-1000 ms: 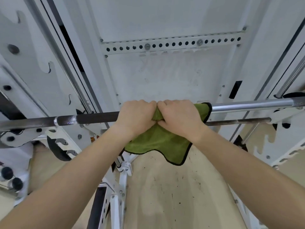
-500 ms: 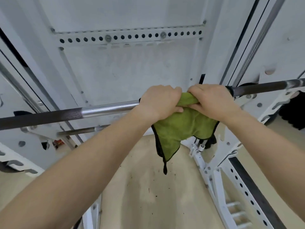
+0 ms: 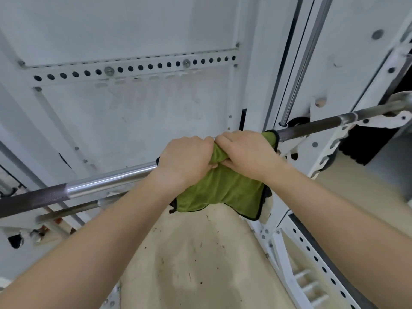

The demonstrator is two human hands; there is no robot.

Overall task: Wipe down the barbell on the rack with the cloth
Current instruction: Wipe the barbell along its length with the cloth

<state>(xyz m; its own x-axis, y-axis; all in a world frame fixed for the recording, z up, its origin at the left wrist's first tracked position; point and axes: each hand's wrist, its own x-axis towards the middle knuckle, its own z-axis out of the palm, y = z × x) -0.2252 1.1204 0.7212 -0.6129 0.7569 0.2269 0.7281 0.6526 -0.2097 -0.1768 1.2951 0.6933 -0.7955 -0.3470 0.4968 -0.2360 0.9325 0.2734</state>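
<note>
gripping green cloth (image 3: 219,192) round barbell (image 3: 107,182), white rack (image 3: 321,152) upright just right

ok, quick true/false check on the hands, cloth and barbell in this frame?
1. Both hands grip the cloth around the barbell. True: the left hand and right hand sit side by side on the green cloth, which is wrapped over the barbell.
2. The cloth is blue. False: it is green with a dark edge.
3. Part of the cloth hangs below the bar. True.
4. The barbell lies on the floor. False: it sits up on the white rack.
5. The bar left of the hands is shiny, then dark further out. True.
</note>
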